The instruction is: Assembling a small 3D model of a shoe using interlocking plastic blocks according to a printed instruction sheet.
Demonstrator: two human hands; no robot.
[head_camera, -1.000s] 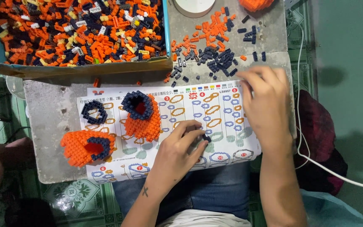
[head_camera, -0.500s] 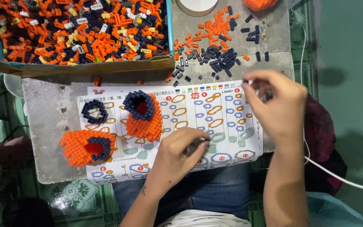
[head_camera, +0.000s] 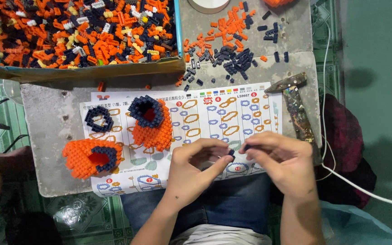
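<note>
You sit at a small grey stone tabletop [head_camera: 46,136] set over a green patterned tiled floor [head_camera: 82,218], with your knees in blue denim under its near edge. Nearest to you, your left hand [head_camera: 196,170] and right hand [head_camera: 280,159] meet just above the near edge of the printed instruction sheet [head_camera: 214,118]; the fingertips of both are drawn together, each grip pinched on a tiny dark navy brick piece [head_camera: 232,155] held between the two hands, though you cannot tell from here whether it is one piece or two pressed against each other. To the left of your hands, an orange brick model with a navy ring around a red hollow [head_camera: 94,156] lies on the tabletop at the sheet's corner. A little farther out on the sheet stand a taller orange model with a navy collar [head_camera: 150,122] and, just beside it to the left, a loose navy brick ring [head_camera: 98,119]. On the right, a paint-spattered hammer [head_camera: 298,113] lies with its head at the sheet's far corner and its handle running back past your right hand, near a white cable [head_camera: 341,177] that trails off the edge. Beyond the sheet, loose orange and navy bricks [head_camera: 232,45] are scattered on the stone. Farthest away, at the upper left, a shallow cardboard box [head_camera: 82,72] is piled with mixed orange, navy, yellow and white bricks.
</note>
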